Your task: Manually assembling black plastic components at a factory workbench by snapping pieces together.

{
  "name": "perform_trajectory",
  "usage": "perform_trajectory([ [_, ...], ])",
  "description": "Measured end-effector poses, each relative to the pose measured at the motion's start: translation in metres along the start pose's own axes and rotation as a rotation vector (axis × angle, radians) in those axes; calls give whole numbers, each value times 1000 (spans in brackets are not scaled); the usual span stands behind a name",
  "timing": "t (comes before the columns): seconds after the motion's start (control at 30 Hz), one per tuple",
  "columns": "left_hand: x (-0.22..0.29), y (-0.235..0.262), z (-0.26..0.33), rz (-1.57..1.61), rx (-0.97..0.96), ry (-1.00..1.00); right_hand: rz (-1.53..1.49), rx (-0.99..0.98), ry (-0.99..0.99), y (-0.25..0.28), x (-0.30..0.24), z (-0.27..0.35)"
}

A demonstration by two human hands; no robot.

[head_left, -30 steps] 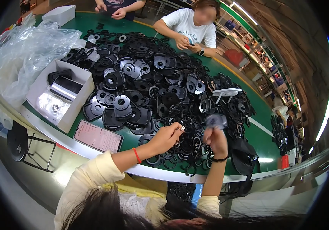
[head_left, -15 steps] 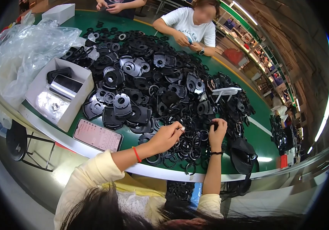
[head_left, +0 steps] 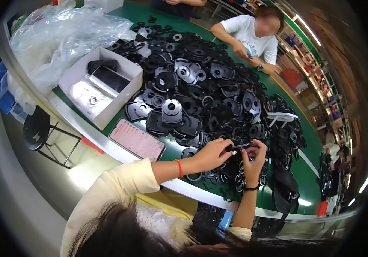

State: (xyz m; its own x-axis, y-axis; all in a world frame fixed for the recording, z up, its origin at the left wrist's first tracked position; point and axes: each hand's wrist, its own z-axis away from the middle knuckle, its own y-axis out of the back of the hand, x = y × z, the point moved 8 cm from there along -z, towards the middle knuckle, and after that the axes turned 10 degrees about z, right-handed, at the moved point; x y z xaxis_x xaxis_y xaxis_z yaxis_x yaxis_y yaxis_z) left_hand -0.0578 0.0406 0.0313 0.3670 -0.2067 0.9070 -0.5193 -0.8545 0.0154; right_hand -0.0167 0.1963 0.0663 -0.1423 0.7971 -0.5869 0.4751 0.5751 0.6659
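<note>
While both forearms reach in from the lower edge, the left hand (head_left: 212, 155) and the right hand (head_left: 254, 159) meet over the near edge of the green table (head_left: 308, 180). Between them sits a small black part (head_left: 240, 147), a thin flat piece lying roughly level; the left fingertips pinch its left end and the right thumb and forefinger close on its right end, so both hands are clamped on it. It is held just above a scatter of black rings (head_left: 205, 180) on the table, at the near side of the big pile of black parts (head_left: 201, 94). The left wrist wears a red band (head_left: 179, 168) and the right a dark band (head_left: 250, 188). Left of the hands, a phone (head_left: 137, 140) lies flat at the table edge, and beyond it a white box (head_left: 100, 88) holds a second dark phone. Clear plastic bags (head_left: 64, 34) heap up at the far left. Across the table, another person in a white shirt (head_left: 252, 34) works with both hands near the pile.
</note>
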Motion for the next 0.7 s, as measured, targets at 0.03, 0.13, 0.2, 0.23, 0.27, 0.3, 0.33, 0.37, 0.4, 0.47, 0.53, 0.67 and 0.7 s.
perform_trajectory([
  [0.03, -3, 3, 1, 34, 2, 59, 111, -4, -8, 0, 9, -2],
  [0.13, -6, 4, 0, 85, 26, 105, 399, -154, 89, -8, 26, 0],
  [0.2, -6, 4, 1, 126, 8, 131, 539, -186, 37, -10, 31, 5],
  [0.23, -4, 4, 1, 124, 10, 131, 559, -192, 63, -11, 30, 5],
  [0.27, -3, 3, 1, 148, 9, 145, 581, -197, 88, -11, 29, 6],
  [0.3, -4, 2, 1, 172, 7, 158, 581, -197, 88, -12, 30, 6],
  [0.33, -4, 1, 1, 174, 6, 158, 586, -219, 73, -13, 34, 8],
  [0.37, -6, 2, 1, 185, 17, 152, 591, -241, 59, -15, 36, 8],
  [0.4, -7, 2, 1, 196, 28, 146, 593, -240, 58, -16, 37, 8],
  [0.47, -11, 3, 1, 201, 35, 156, 602, -257, 70, -19, 37, 9],
  [0.53, -15, 4, 2, 205, 57, 147, 618, -242, 91, -21, 34, 9],
  [0.67, -13, 4, 1, 241, 56, 152, 403, -211, 40, -15, 32, 3],
  [0.7, -15, 3, 1, 226, 40, 162, 383, -171, 96, -12, 25, 1],
])
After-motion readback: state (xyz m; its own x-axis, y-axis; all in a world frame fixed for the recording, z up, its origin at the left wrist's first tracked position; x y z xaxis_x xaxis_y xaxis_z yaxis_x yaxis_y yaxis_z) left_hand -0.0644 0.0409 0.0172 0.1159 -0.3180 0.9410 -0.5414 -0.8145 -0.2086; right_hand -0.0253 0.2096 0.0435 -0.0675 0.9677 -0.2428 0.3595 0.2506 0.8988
